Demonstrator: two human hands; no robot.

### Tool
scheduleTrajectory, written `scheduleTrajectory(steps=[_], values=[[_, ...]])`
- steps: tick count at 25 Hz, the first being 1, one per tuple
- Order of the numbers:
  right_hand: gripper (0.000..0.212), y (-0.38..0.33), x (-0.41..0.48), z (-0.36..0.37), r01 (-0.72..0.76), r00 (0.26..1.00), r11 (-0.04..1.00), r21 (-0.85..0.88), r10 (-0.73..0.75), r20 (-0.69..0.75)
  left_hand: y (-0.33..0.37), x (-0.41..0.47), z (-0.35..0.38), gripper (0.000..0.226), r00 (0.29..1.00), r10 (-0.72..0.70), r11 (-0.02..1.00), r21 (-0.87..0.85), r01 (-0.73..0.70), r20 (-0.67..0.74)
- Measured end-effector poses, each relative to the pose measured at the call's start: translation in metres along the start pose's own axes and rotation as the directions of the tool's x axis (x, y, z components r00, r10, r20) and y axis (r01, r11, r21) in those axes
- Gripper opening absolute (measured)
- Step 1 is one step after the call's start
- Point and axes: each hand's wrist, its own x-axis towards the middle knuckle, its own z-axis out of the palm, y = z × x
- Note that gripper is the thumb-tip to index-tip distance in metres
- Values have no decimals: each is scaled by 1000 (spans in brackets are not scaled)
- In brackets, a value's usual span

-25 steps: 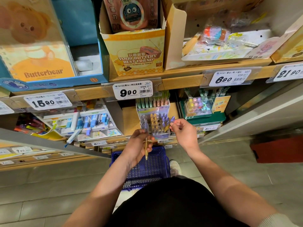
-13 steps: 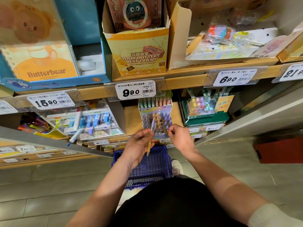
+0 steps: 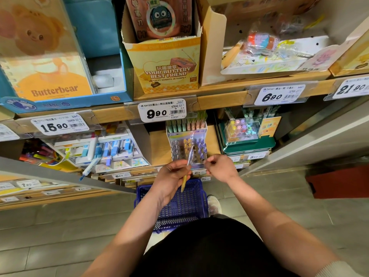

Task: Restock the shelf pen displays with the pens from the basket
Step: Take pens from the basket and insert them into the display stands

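Observation:
My left hand [image 3: 171,177] grips a yellow pen [image 3: 184,181] near its middle; the pen's clear upper end tilts up toward the acrylic pen display [image 3: 180,151] on the lower shelf. That display holds rows of clear, yellow and purple pens, with green and pink pens in the tier behind. My right hand [image 3: 218,167] hovers just right of the pen's upper end, fingers curled, with nothing visible in it. The blue plastic basket [image 3: 180,208] sits on the floor below both hands; I see no pens in its visible part.
A blue-and-white pen display [image 3: 107,149] stands to the left, a green display of pastel pens [image 3: 244,132] to the right. Price tags [image 3: 161,110] line the wooden shelf edge above. Boxed toys fill the upper shelf. Grey floor tiles lie on both sides of the basket.
My right hand has drawn back from the display's purple row toward the left hand. My left hand has raised the yellow pen, its top now pointing at the display.

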Motion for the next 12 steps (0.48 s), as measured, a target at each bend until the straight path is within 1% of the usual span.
scheduleTrajectory(steps=[1,2,3,4,5,7,10,12], values=[[13,-4,-8,-5,-10,997,972,236,-7,73,-1,1,3,28,1000,4,1000,7,-4,-1],[19,-8,-15,-9,-24,988,902,430,-44,147,-3,2,6,28,1000,6,1000,19,-6,-1],[23,-11,-20,-11,-24,978,846,533,-91,189,-4,2,10,28,1000,8,999,39,-8,2],[24,-13,-22,-11,-5,972,829,559,-127,197,-6,3,14,29,1000,8,998,61,-9,10],[20,-15,-24,-11,24,973,839,543,-144,180,-8,3,16,28,1000,8,997,80,-10,21],[12,-16,-25,-10,48,984,857,512,-130,126,-9,3,22,26,999,4,994,105,-7,33],[11,-12,-24,-17,54,991,807,588,-115,66,-8,5,26,19,1000,-6,992,127,3,28],[15,-7,-19,-28,90,995,764,639,-99,-21,-7,6,25,14,1000,-3,985,171,-1,26]])
